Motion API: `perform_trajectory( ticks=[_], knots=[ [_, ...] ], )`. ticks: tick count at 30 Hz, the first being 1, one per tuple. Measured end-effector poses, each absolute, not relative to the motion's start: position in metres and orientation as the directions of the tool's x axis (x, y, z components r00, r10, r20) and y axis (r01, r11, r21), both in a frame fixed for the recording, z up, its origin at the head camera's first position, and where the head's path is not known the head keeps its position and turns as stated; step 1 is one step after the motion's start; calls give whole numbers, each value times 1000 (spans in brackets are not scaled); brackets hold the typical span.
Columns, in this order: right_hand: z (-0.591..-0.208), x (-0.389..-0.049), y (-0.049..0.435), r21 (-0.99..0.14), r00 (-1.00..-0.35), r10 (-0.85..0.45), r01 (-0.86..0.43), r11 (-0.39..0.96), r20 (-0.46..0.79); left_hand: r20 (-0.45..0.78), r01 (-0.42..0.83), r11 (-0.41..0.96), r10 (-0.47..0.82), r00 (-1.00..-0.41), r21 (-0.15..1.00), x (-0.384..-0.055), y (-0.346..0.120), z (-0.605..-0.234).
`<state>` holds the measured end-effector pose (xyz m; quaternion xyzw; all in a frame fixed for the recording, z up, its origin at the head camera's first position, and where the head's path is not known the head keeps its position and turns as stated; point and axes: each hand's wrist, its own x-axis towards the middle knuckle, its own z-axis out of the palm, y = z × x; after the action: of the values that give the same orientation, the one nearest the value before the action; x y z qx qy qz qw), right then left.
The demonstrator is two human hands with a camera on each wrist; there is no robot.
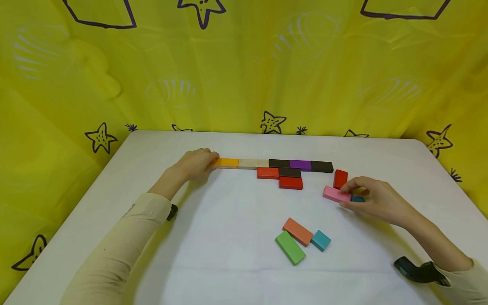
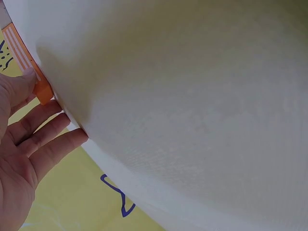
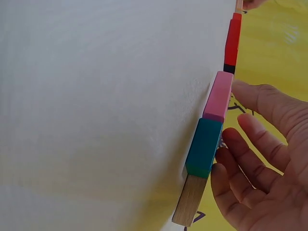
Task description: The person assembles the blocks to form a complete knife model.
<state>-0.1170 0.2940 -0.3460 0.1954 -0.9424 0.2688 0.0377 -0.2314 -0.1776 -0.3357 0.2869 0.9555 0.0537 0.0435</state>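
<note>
In the head view my left hand [image 1: 196, 164] is at the left end of a row of flat blocks. Its thumb and index finger pinch the end of an orange block [image 1: 227, 163]; the left wrist view shows the other fingers extended past it. My right hand [image 1: 377, 199], fingers loosely bent and spread, is over a pink block [image 1: 335, 194] and a teal block [image 1: 357, 199]. Alongside them the right wrist view shows a wooden block [image 3: 190, 199], hidden in the head view. A red block [image 1: 340, 179] stands just behind the pink one.
The row continues with a pale block [image 1: 253, 164], dark blocks and a purple block [image 1: 300, 165]. Red and dark blocks adjoin its near side. Closer in lie a salmon block [image 1: 298, 232], a green block [image 1: 291, 248] and a blue block [image 1: 321, 240]. A yellow curtain hangs behind.
</note>
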Motion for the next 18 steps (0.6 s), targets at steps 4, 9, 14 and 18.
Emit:
perform_trajectory(
  ticks=[4, 9, 14, 18],
  knots=[
    [-347, -119, 293, -470, -922, -355, -383, 795, 152, -48, 544, 829, 553, -832, 128, -232, -178, -336],
    [-347, -121, 290, -455, -920, -374, -386, 803, 119, -47, 546, 828, 555, -831, 125, -232, -178, -336],
    [-347, -121, 287, -457, -919, -380, -383, 803, 103, -48, 548, 827, 557, -829, 123, -233, -178, -337],
    [-347, -121, 286, -461, -922, -377, -375, 804, 91, -52, 545, 829, 554, -831, 127, -233, -178, -337]
  ],
)
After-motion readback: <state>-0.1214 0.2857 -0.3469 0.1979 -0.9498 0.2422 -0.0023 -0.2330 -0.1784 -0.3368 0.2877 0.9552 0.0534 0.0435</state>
